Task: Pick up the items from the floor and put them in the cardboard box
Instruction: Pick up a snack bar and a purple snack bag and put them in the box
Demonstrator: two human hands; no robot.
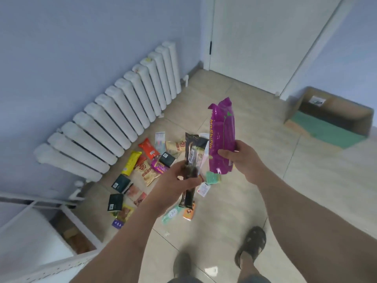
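My right hand (237, 158) grips a tall purple snack packet (222, 137) near its lower end, held upright above the floor. My left hand (179, 180) grips a long dark packet (190, 160), also upright, just left of the purple one. Below and to the left, several snack packets lie scattered on the tiled floor beside the radiator: an orange one (149, 149), a yellow one (131, 162), dark green ones (121, 182). The open cardboard box (330, 111) lies on the floor at the far right, with a green sheet in front of it.
A white radiator (114, 111) runs along the blue wall at left. A white door (261, 41) stands open at the back. A white frame with a compartment (67, 231) sits at the lower left. My sandalled feet (253, 244) stand at the bottom.
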